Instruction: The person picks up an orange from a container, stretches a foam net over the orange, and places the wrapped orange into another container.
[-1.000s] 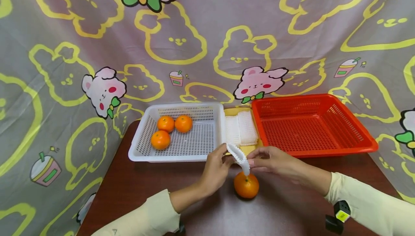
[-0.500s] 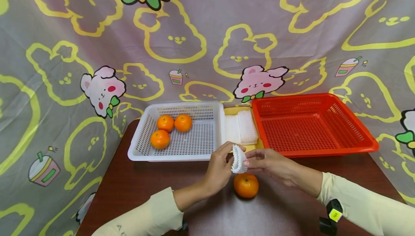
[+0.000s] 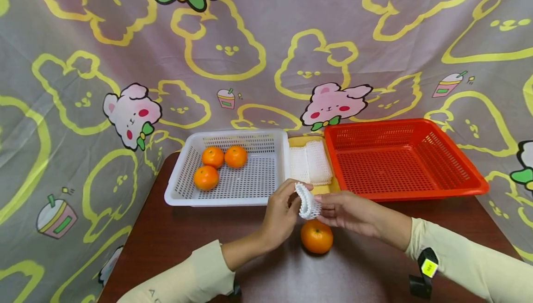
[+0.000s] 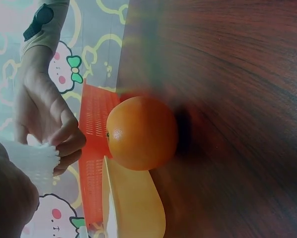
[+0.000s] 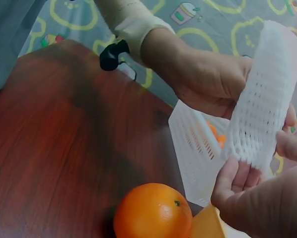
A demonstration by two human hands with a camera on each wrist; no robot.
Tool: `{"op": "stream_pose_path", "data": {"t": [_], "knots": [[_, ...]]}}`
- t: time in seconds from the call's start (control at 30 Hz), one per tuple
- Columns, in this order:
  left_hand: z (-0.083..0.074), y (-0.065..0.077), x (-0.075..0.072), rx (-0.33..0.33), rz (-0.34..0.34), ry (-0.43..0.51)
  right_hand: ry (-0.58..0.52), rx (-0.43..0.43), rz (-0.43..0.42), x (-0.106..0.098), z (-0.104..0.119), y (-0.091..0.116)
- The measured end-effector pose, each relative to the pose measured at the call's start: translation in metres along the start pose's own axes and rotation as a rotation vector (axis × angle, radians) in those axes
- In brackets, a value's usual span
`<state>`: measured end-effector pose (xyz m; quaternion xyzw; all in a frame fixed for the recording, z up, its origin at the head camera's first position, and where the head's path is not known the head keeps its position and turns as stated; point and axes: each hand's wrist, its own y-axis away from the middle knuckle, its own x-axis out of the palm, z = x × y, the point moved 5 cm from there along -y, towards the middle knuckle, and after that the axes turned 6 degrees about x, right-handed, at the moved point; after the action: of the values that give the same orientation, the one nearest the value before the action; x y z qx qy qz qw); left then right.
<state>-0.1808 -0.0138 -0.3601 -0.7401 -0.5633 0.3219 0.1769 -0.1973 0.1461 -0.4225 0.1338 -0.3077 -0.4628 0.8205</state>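
A white foam fruit net (image 3: 308, 205) is held up between the two hands, just above and behind a lone orange (image 3: 317, 237) on the table. My left hand (image 3: 279, 217) grips one side of the net, its fingers behind it in the right wrist view. At the other end of the net, my right hand (image 3: 356, 211) holds the edge; in the right wrist view its fingertips (image 5: 227, 174) are at the lower opening of the net (image 5: 265, 94). The orange (image 4: 142, 134) sits untouched below the hands in the left wrist view, its small green stem end showing.
A white basket (image 3: 220, 202) with three oranges stands at the back left. A red basket (image 3: 410, 196) stands at the back right. Between them, a yellow tray (image 3: 333, 186) bears flat white foam nets (image 3: 318, 162). A patterned cloth (image 3: 258, 25) hangs behind the dark wooden table (image 3: 187, 229).
The net has been turned and its mouth now opens wider, facing left. My right hand has shifted slightly along its edge. The lone orange stays in place.
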Motion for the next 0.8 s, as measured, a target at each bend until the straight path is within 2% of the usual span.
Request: {"op": "stream_pose_path", "data": {"t": [0.13, 0.27, 0.33, 0.37, 0.47, 0.57, 0.67, 0.8], "knots": [[-0.003, 0.000, -0.002, 0.044, 0.000, 0.002, -0.050, 0.039, 0.012, 0.001, 0.000, -0.001], [-0.008, -0.001, -0.003, 0.117, 0.012, -0.014, -0.056, 0.041, 0.004, 0.004, 0.000, -0.001], [-0.008, -0.001, -0.003, 0.117, 0.011, -0.014, -0.055, 0.027, 0.003, 0.005, 0.001, -0.002], [-0.002, 0.000, -0.001, 0.096, 0.009, -0.017, -0.055, 0.018, 0.002, 0.005, 0.001, -0.002], [0.017, 0.004, 0.004, -0.018, 0.007, 0.025, -0.062, -0.005, 0.002, 0.004, 0.002, -0.004], [0.036, 0.010, 0.010, -0.188, 0.021, 0.081, -0.065, -0.026, 0.017, 0.003, 0.002, -0.004], [0.041, 0.013, 0.013, -0.344, 0.046, 0.121, -0.074, -0.054, 0.045, 0.004, 0.002, -0.002], [0.046, 0.019, 0.017, -0.529, 0.050, 0.260, -0.067, -0.082, 0.011, 0.005, 0.004, -0.001]]}}
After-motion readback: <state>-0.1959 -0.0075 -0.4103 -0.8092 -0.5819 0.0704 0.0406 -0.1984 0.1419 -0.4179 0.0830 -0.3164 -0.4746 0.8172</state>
